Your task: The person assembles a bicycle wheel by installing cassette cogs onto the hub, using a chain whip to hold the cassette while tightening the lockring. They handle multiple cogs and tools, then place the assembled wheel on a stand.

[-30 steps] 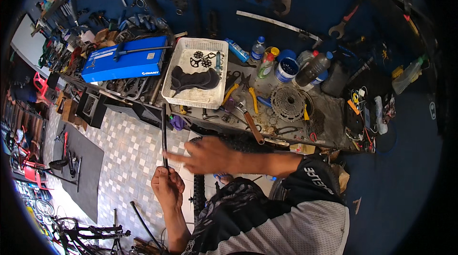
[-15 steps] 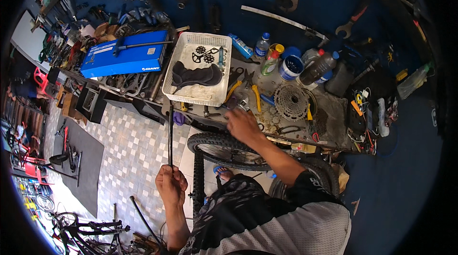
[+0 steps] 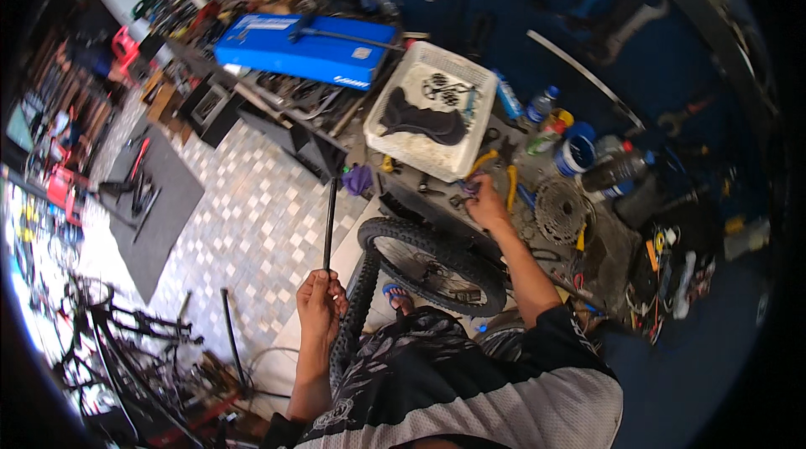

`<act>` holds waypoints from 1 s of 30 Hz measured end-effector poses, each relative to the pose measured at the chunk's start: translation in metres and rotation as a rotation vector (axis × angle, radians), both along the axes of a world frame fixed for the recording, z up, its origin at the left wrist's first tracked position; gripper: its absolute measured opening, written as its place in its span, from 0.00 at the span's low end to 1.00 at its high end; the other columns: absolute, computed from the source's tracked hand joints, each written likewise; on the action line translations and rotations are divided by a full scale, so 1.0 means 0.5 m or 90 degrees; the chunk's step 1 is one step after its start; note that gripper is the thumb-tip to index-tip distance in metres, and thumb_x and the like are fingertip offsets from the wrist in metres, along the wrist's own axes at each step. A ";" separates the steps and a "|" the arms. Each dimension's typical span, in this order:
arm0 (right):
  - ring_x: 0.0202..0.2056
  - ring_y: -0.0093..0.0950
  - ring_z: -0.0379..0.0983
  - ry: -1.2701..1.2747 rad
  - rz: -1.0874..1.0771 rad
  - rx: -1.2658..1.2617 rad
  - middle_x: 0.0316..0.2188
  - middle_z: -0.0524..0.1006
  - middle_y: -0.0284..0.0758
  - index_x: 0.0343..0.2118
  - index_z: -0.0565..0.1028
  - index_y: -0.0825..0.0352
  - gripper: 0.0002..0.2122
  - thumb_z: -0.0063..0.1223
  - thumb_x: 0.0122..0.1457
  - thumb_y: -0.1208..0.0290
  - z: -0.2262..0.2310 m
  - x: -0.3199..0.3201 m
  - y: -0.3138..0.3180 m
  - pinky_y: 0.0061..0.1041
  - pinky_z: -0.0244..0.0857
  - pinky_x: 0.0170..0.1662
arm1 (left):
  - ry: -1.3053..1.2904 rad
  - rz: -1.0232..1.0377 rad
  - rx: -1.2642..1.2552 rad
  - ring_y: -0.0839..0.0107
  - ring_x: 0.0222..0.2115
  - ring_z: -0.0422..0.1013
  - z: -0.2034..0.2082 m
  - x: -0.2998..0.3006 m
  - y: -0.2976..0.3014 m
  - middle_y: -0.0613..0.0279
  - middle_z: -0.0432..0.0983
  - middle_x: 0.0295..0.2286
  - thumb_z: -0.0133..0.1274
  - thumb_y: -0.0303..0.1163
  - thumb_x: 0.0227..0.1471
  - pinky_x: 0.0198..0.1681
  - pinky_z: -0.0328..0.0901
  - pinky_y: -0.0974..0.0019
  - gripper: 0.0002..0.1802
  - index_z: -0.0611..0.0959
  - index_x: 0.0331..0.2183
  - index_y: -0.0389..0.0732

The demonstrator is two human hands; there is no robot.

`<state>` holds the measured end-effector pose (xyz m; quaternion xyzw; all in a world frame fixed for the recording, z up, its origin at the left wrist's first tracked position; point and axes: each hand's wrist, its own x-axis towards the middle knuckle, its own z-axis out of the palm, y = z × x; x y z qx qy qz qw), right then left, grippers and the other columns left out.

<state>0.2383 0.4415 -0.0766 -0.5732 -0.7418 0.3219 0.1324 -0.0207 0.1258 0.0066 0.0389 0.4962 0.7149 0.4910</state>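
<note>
The left hand was closed about the near end of a black rod, thumb against fingers. The rod pointed up and away over the floor, apart from the bench; gripping the end presumably left its length unobstructed and the other arm free. The right hand was extended to the bench's front edge, fingers bent among tools beside yellow-handled pliers. Whether it had hold of anything could not be determined.

Beyond it, a white basket contained a black pad and small toothed parts, probably grouped to prevent loss. A cassette lay farther right. A wheel stood below the bench edge.

Relative to half a second earlier, the right hand had advanced from the edge in among the tools; the left retained the rod. The camera view had swung, shifting the basket rightward in view.
</note>
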 end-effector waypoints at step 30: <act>0.41 0.29 0.82 -0.295 1.260 -0.297 0.37 0.86 0.37 0.47 0.85 0.58 0.23 0.43 0.70 0.46 -0.397 -0.494 -0.727 0.32 0.71 0.47 | -0.093 0.884 -0.355 0.71 0.26 0.75 -0.197 0.316 -0.703 0.61 0.76 0.33 0.50 0.46 0.66 0.24 0.70 0.67 0.16 0.76 0.44 0.44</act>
